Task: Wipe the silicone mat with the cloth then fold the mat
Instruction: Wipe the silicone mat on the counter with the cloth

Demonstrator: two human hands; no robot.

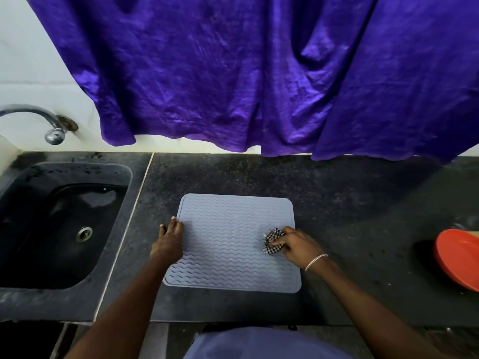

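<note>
A pale grey-blue silicone mat (230, 229) with wavy ridges lies flat on the dark stone counter, straight in front of me. My left hand (169, 242) rests on the mat's left edge with straight fingers, pressing it down. My right hand (298, 244) grips a bunched black-and-white checked cloth (272, 242) and holds it against the right part of the mat. A silver bracelet sits on my right wrist.
A black sink (59, 224) with a metal drain is sunk into the counter at the left, under a chrome tap (39, 120). A red plate (458, 263) lies at the right edge. A purple curtain (259, 73) hangs over the counter's back.
</note>
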